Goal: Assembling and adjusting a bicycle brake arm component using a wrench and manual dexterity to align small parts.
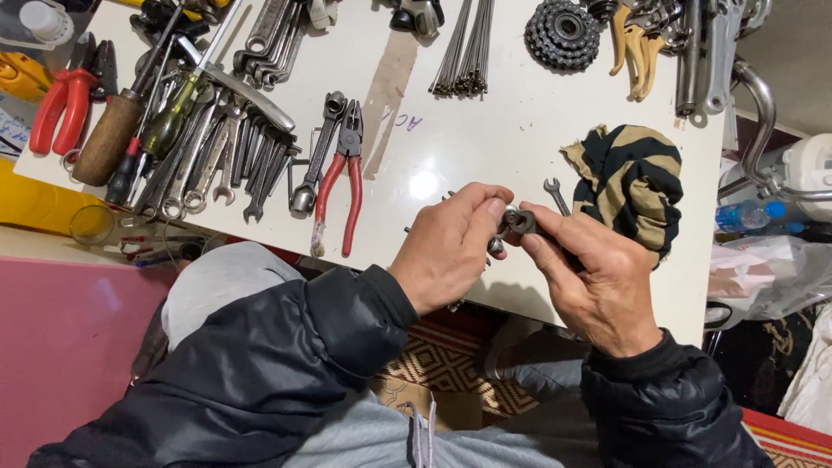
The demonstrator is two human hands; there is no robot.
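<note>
Dark puffy sleeves (286,364) sit closest to us, and both our hands meet over the near edge of the white tabletop (485,130). Our left hand (446,251) and right hand (589,282) each have a pinching grip on 1 small dark metal part (518,221). Just beside it are a small spanner (556,196) and a striped rag (631,182), with red-handled pliers (340,182) further left.
</note>
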